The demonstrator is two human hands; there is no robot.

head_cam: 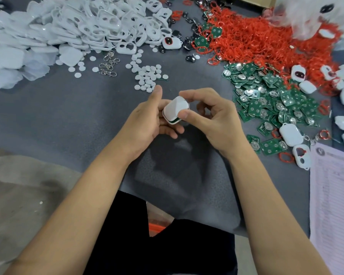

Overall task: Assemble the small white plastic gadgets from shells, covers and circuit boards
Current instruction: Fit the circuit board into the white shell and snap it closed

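A small white gadget sits between both hands above the grey table. Its white cover faces up and a green circuit board edge shows in the gap along its lower side. My left hand cradles it from the left, thumb raised beside it and fingers curled under. My right hand pinches it from the right, thumb on the near corner and forefinger over the far edge. A heap of white shells and covers lies at the back left. Green circuit boards are piled at the right.
Red rubber rings form a big heap at the back right. White round discs and metal clasps lie ahead of the hands. Finished white gadgets sit at the right, beside a printed paper sheet. Black parts are scattered behind.
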